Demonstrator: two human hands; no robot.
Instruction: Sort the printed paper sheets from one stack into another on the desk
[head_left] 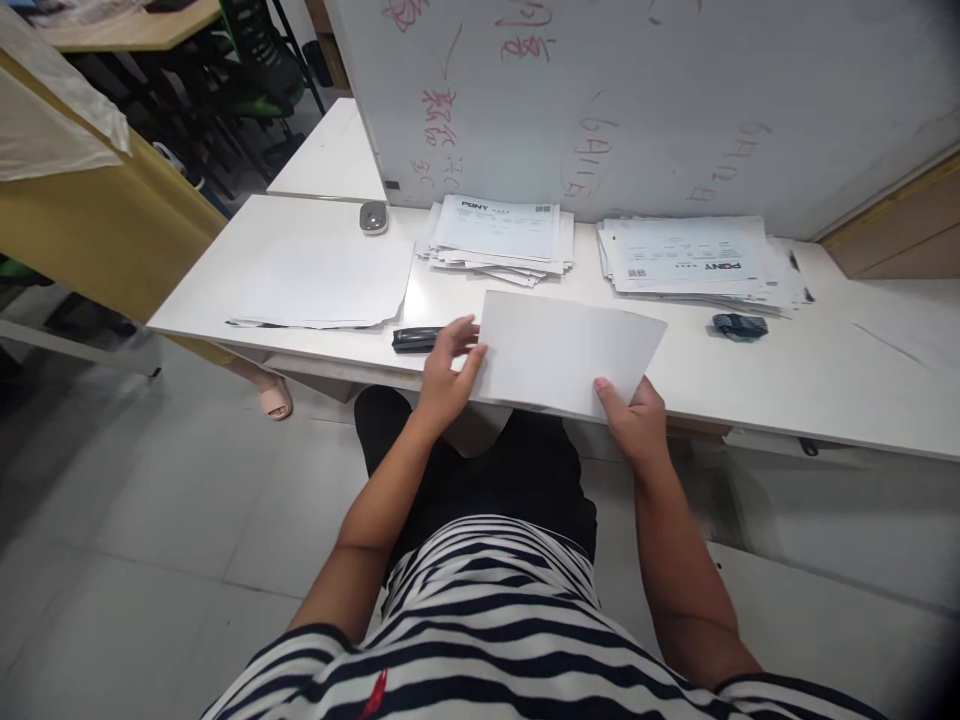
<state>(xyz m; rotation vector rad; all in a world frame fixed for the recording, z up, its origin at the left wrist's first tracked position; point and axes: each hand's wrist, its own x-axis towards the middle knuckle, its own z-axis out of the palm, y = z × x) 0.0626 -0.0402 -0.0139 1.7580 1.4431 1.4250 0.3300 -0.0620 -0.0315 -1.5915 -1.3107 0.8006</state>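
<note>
My right hand (637, 418) grips the lower right corner of blank white paper (566, 350), thumb on top and fingers underneath. The paper is tilted up over the desk's front edge; whether it is one sheet or a few I cannot tell. At its left edge is my left hand (451, 375), fingers apart and thumb tip touching or very near the edge. Just left of that hand, a black stapler (415, 340) lies on the desk, its right end partly covered by the fingers.
On the white desk (810, 375) are a blank paper stack (322, 285), two printed paper stacks (499, 232) (682, 258), a small grey-and-white device (373, 217) and a dark crumpled item (740, 326). A whiteboard (637, 100) stands behind. Another person's foot (275, 398) shows at left.
</note>
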